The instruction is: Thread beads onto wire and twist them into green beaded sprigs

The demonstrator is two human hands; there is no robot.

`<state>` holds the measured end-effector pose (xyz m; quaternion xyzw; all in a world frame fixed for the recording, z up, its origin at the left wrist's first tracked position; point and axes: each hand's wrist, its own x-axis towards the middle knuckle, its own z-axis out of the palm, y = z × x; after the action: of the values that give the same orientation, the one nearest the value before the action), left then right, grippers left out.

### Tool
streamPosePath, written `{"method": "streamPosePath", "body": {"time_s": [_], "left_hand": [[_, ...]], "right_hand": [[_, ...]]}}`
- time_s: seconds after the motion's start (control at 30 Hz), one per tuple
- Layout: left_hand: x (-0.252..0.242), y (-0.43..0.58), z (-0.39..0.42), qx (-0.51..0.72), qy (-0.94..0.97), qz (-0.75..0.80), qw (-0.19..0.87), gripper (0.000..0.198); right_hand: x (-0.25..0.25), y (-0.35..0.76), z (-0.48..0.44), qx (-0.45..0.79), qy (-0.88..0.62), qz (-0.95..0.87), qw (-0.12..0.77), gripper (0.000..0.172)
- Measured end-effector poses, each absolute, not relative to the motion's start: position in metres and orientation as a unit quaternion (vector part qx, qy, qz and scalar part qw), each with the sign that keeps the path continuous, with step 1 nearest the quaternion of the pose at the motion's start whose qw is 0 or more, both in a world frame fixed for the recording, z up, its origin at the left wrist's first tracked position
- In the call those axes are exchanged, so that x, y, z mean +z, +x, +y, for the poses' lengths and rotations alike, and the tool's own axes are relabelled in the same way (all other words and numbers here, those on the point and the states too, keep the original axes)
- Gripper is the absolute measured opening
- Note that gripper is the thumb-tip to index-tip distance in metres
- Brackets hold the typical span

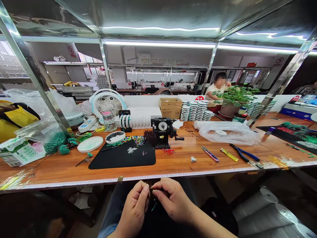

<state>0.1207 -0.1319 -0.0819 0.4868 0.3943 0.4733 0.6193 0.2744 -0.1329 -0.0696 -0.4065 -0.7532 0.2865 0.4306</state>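
Observation:
Both hands are held close together over my lap, below the front edge of the wooden workbench point(173, 165). My left hand point(135, 203) is closed in a pinch, fingertips meeting those of my right hand point(170, 198), which is also pinched. Between them runs a thin wire with a small green piece point(154, 205) hanging below. On the bench ahead lies a black mat point(123, 157) with loose coloured beads point(133, 140) at its far edge and a small white bead cluster point(132, 150).
A black winding device with a dial point(162, 130) stands behind the mat. Pliers point(244, 153), tweezers point(210, 154), a clear plastic bag point(228, 132), stacked white spools point(195, 110), a fan point(107, 103), a cardboard box point(170, 107) and a potted plant point(235, 99) crowd the bench. Another person sits beyond.

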Motion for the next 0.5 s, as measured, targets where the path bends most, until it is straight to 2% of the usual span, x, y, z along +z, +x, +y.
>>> {"method": "streamPosePath", "body": {"time_s": [0.5], "left_hand": [[-0.0867, 0.1235, -0.1321, 0.467, 0.486, 0.392, 0.626, 0.031]], "right_hand": [[-0.0746, 0.2755, -0.1318, 0.264, -0.409, -0.764, 0.424, 0.020]]}}
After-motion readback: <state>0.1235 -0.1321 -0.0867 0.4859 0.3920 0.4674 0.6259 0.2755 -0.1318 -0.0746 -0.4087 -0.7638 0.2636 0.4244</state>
